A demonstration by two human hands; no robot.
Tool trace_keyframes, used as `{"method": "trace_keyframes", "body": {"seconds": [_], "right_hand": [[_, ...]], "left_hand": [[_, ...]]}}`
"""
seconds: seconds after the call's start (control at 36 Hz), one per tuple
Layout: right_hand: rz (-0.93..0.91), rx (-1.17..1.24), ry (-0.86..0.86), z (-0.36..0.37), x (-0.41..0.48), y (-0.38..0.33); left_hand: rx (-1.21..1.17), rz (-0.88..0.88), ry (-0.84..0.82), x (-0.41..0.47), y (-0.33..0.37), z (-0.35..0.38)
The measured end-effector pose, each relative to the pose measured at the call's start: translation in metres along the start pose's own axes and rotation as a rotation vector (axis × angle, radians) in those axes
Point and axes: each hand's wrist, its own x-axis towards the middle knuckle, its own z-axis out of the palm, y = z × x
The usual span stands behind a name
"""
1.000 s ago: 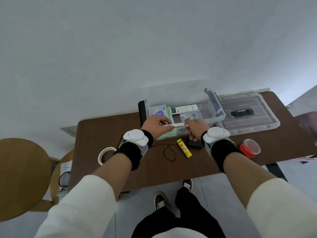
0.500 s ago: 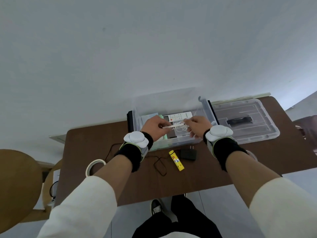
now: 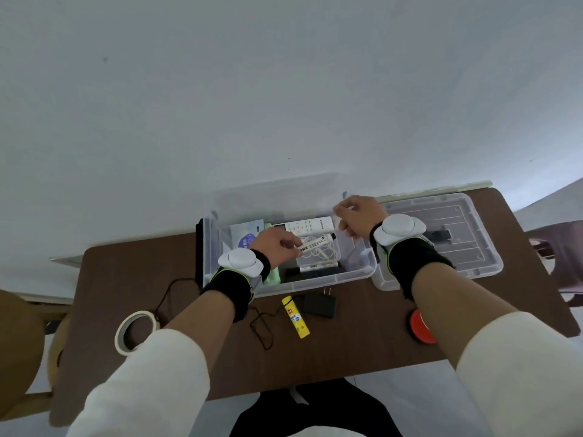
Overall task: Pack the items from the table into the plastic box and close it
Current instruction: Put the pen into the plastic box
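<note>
The clear plastic box (image 3: 315,280) stands open at the table's back edge. Inside lie a white remote (image 3: 307,226), a coiled white cable (image 3: 320,252), a blue-and-white packet (image 3: 244,236), a green item (image 3: 273,276) and a dark marker (image 3: 310,269). My left hand (image 3: 277,247) is down in the box and pinches a white pen (image 3: 315,245) over the cable. My right hand (image 3: 358,216) grips the box's right end wall. The box lid (image 3: 473,257) lies flat to the right. A yellow glue stick (image 3: 295,316), a black charger (image 3: 318,305), a tape roll (image 3: 135,332) and a red tub (image 3: 421,326) lie on the table.
The brown table (image 3: 347,351) stands against a white wall. The charger's black cord (image 3: 262,328) loops between tape roll and glue stick. A wooden chair (image 3: 15,357) stands at the left, a dark stool (image 3: 561,257) at the right. My right forearm partly hides the red tub.
My right hand let go of the white pen and moved right to the box's end wall. My left hand lowered the pen into the box. The view tilted further down.
</note>
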Motion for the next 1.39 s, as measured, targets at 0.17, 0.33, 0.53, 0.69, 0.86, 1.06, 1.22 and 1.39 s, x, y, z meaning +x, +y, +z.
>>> {"method": "trace_keyframes", "body": {"seconds": [0.17,0.33,0.53,0.69,0.86,1.06,1.22,1.39], "right_hand": [[-0.026,-0.099,0.117,-0.016,0.017,0.006],[-0.028,-0.092,0.16,-0.02,0.031,0.015],[0.011,-0.008,0.085,-0.022,0.041,0.025],[0.044,0.042,0.063,-0.022,0.05,0.031],[0.049,0.108,0.043,-0.023,0.053,0.031],[0.055,0.116,0.039,-0.023,0.054,0.03],[0.055,0.116,0.046,-0.022,0.052,0.03],[0.054,0.112,0.042,-0.02,0.048,0.031]], "left_hand": [[0.043,-0.033,-0.057,0.015,-0.002,0.011],[0.11,-0.037,-0.134,0.029,-0.001,0.023],[0.184,-0.033,-0.222,0.047,-0.002,0.039],[0.251,-0.02,-0.294,0.058,-0.001,0.047],[0.305,-0.021,-0.357,0.064,-0.001,0.051],[0.33,0.001,-0.344,0.064,0.003,0.05],[0.324,-0.013,-0.394,0.062,0.003,0.051],[0.315,-0.046,-0.46,0.058,0.003,0.049]]}}
